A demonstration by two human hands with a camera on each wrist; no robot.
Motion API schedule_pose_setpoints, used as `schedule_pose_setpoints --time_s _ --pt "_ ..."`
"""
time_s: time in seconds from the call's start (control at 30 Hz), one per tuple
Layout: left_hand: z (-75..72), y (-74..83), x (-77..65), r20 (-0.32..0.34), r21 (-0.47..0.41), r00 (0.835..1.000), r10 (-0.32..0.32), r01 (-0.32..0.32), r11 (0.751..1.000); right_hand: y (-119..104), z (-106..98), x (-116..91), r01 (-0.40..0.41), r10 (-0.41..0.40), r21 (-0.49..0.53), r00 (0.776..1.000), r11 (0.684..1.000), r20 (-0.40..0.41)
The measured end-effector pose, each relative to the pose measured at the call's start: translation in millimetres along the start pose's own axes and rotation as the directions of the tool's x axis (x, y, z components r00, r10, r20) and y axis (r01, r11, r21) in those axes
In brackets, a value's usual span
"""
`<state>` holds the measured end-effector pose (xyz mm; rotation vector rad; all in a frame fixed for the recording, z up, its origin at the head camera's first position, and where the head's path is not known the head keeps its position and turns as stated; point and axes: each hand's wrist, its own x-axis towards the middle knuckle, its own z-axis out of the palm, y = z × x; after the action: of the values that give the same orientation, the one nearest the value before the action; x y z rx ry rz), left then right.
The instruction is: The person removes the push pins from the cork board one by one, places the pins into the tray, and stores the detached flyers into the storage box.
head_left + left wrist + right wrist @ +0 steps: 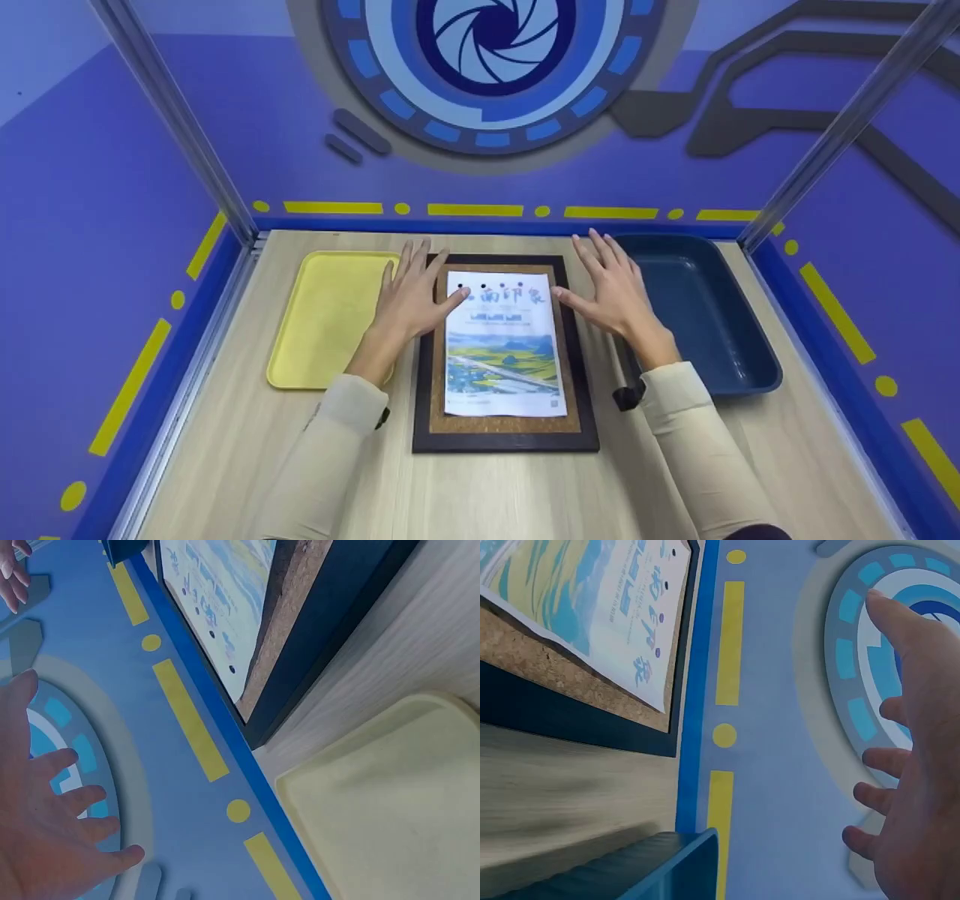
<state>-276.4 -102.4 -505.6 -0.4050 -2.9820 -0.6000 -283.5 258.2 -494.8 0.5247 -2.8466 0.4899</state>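
Observation:
A printed poster [502, 367] with a landscape picture lies on a cork board [499, 425] in a dark frame. Along the poster's top edge are several small dark round pins [483, 286]. My left hand [411, 300], fingers spread, hovers over the board's upper left side, its thumb over the poster's corner in the head view. On the other side, my right hand [616, 296] is held above the gap between board and blue tray, fingers extended. Neither hand holds anything. Both wrist views show the left hand [52, 810] and right hand [922, 757] raised with spread fingers.
A shallow yellow tray [322, 322] lies left of the board. The deep dark blue tray [769, 375] stands at the right, partly behind the right forearm. Purple panels [495, 184] enclose the wooden table [480, 495] at the back and sides.

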Motion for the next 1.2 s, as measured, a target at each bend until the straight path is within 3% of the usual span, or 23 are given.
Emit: schedule_pose_setpoints --time_s 0.17,0.3,0.47,0.57,0.7,0.83,0.97,1.2 --pt "7.1 -1.6 0.4 -0.017 -0.019 1.0 0.002 -0.002 1.0 -1.9 9.4 -5.3 0.01 -0.009 0.035 1.0 0.999 -0.023" --pt "16.4 -4.7 0.7 -0.048 -0.07 0.999 0.007 -0.011 0.998 -6.3 28.0 -14.1 0.038 -0.034 0.069 0.998 0.997 -0.046" --pt "32.5 -6.4 2.2 -0.082 -0.188 0.997 0.001 -0.017 0.982 -20.1 66.1 -35.0 0.044 -0.033 0.148 0.997 0.988 -0.073" --pt "46.1 -6.9 6.3 -0.087 -0.267 0.996 -0.03 0.006 0.964 -31.3 93.0 -51.6 0.056 -0.033 0.205 0.993 0.977 -0.114" --pt "70.8 -12.5 19.4 -0.12 -0.361 0.989 -0.086 0.038 0.932 -44.3 123.8 -69.5 0.107 -0.075 0.197 0.983 0.975 -0.166" --pt "96.4 -18.8 34.5 -0.149 -0.403 0.982 -0.118 0.048 0.914 -52.2 144.2 -84.3 0.105 -0.082 0.151 0.985 0.983 -0.151" --pt "113.1 -24.0 43.5 -0.123 -0.414 0.984 -0.131 0.069 0.907 -57.2 157.2 -96.7 0.074 -0.062 0.132 0.994 0.988 -0.094" --pt "116.7 -36.4 48.7 -0.076 -0.425 0.979 -0.19 0.14 0.894 -65.3 166.6 -100.9 0.037 -0.039 0.147 0.999 0.988 0.009"
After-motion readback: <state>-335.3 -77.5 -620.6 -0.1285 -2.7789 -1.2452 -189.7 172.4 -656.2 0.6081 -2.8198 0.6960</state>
